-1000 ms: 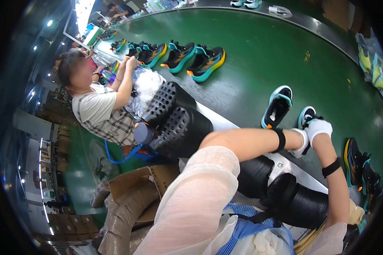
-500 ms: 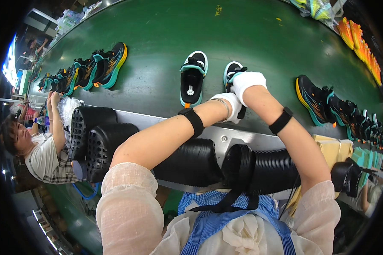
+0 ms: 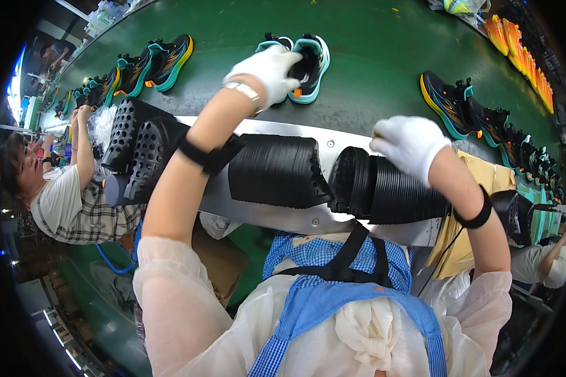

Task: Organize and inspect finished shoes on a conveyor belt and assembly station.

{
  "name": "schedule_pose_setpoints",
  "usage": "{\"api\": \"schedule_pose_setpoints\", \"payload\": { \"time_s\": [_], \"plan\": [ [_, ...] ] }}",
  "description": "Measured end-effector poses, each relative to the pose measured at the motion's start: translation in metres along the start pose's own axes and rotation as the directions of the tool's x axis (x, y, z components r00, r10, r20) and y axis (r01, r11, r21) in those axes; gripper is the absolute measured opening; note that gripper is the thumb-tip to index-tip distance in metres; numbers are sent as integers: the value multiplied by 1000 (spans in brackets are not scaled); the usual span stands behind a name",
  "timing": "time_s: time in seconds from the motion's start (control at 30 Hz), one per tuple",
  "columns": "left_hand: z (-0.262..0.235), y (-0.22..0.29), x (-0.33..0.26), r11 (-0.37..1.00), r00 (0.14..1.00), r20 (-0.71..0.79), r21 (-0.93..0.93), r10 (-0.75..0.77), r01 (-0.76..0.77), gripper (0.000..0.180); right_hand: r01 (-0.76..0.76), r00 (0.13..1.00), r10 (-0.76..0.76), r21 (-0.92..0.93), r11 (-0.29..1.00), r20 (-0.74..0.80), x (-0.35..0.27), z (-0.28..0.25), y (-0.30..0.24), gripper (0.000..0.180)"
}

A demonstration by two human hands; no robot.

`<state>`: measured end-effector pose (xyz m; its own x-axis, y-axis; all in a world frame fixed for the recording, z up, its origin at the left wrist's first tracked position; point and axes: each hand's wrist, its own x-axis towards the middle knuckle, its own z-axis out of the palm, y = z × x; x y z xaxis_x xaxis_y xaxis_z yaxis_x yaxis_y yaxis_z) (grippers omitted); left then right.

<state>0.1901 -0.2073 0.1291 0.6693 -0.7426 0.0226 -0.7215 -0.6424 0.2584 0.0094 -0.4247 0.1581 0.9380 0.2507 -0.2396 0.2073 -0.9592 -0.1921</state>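
Note:
A pair of black sneakers with white and teal soles stands on the green belt in front of me. The left sneaker (image 3: 284, 43) is mostly covered by my left hand (image 3: 267, 72), which wears a white glove. Its curled fingers grip the collar edge of the right sneaker (image 3: 321, 60), whose heel points toward me. My right hand (image 3: 410, 143), also gloved, is apart from the shoes, above a row of black ribbed insoles (image 3: 409, 191). Its fingers are bent together and slightly blurred; anything between them is hidden.
More stacked black insoles (image 3: 273, 169) lie along the metal ledge (image 3: 352, 135); perforated ones (image 3: 148, 151) are at left. Black sneakers line the belt at left (image 3: 170, 63) and right (image 3: 449, 107). Tan paper (image 3: 481, 169) hangs at right. A co-worker (image 3: 63, 188) sits at left.
Both hands were together at the right sneaker. My left hand has moved left over the pair, my right hand back toward the insoles. The sneakers now stand closer together, and the view has shifted.

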Motion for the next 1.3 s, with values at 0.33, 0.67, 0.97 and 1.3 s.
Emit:
{"api": "schedule_pose_setpoints", "payload": {
  "time_s": [0.33, 0.67, 0.97, 1.3],
  "plan": [
    [66, -62, -160, 284, 770, 312, -799, -557, 530, 26, 325, 940, -318, 41, 945, -119, 8, 47, -99, 19],
    [103, -36, -163, 79, 853, 181, -965, -490, 250, 17, 220, 969, -220, -11, 975, -113, -32, 65, -86, 23],
    [107, -45, -164, 60, 876, 215, -962, -433, 266, 26, -310, 907, 360, 232, 922, -220, -155, 47, 7, 25],
    [81, -38, -165, 199, 620, 214, -826, -755, 527, 34, -775, 272, 871, 444, 450, -410, -315, 79, 83, 22]
  ]
}}
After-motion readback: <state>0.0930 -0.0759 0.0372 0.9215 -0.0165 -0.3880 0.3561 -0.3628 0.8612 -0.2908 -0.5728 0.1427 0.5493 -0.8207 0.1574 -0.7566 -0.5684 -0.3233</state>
